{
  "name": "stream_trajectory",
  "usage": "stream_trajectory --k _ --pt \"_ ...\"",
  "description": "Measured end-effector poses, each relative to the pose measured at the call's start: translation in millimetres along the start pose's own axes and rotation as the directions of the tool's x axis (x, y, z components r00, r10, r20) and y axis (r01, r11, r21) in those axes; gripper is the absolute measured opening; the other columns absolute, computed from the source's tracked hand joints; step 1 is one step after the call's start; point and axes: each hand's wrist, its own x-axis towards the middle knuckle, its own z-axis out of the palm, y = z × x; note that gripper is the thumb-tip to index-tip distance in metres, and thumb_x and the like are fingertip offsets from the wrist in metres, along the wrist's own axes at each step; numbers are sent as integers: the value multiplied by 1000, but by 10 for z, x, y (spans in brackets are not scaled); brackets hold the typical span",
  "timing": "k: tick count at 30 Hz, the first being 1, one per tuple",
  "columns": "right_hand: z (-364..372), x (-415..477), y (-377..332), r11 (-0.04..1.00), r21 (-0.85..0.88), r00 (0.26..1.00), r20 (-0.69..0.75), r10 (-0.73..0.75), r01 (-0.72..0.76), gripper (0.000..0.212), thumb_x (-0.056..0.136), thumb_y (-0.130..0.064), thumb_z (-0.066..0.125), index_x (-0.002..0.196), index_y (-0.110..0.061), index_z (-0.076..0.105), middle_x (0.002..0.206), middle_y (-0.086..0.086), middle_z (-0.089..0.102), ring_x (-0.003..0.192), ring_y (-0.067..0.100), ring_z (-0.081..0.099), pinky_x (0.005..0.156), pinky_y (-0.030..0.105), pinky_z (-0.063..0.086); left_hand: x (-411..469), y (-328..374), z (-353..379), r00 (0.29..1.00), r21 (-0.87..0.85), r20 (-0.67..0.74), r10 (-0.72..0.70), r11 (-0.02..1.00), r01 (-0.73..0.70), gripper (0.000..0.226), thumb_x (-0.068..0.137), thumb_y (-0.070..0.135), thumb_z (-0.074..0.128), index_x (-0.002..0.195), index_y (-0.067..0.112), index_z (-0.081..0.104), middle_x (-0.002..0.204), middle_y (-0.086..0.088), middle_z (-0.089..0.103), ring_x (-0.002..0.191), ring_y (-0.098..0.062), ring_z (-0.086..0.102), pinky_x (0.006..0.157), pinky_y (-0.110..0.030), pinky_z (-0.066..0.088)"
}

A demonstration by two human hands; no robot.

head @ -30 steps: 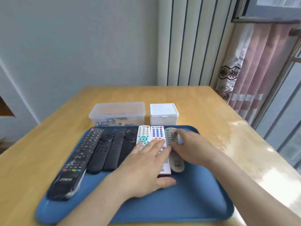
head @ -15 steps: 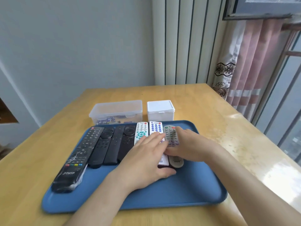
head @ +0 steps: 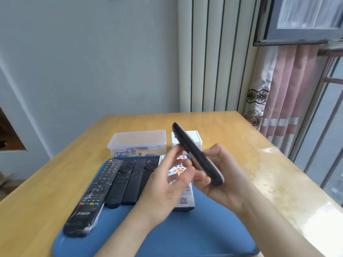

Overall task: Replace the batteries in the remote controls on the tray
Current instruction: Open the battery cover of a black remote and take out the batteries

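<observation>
My right hand (head: 219,175) grips a grey remote (head: 194,154) and holds it tilted above the blue tray (head: 185,234), dark back side showing. My left hand (head: 167,184) hovers beside it with relaxed fingers, index fingertip near the remote's back. On the tray lie a large black remote (head: 92,197) in plastic wrap, three slimmer black remotes (head: 128,180), and two white remotes (head: 185,197) partly hidden by my left hand.
Behind the tray stand a clear lidded box (head: 138,141) with small items inside and a small white lidded box (head: 194,139). The wooden table (head: 259,164) extends right toward a curtain and window. A wall lies beyond.
My right hand has lifted the grey remote off the tray and turned it over. My left hand has risen off the white remotes.
</observation>
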Motion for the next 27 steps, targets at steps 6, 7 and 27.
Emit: stream_trajectory --k 6,7,27 --pt "193 55 229 968 -248 993 -101 -55 28 42 93 -52 48 96 -19 72 77 2 60 60 14 55 56 25 42 -57 -3 -14 996 162 -91 25 987 -10 74 79 49 64 141 57 24 133 29 51 118 9 50 99 -19 44" --pt "196 45 241 962 -269 991 -119 -69 35 43 93 -55 49 91 -21 75 76 1 62 61 13 56 58 25 44 -64 2 -15 994 210 -103 30 978 -8 77 82 46 66 145 52 22 135 28 49 121 13 46 96 -9 40" --pt "98 16 240 934 -347 972 -181 -150 80 39 84 -24 34 84 -12 72 75 11 59 65 23 53 59 31 42 -110 -7 140 946 354 -249 209 929 -112 79 68 9 84 136 31 50 113 16 56 110 1 52 84 -2 37"
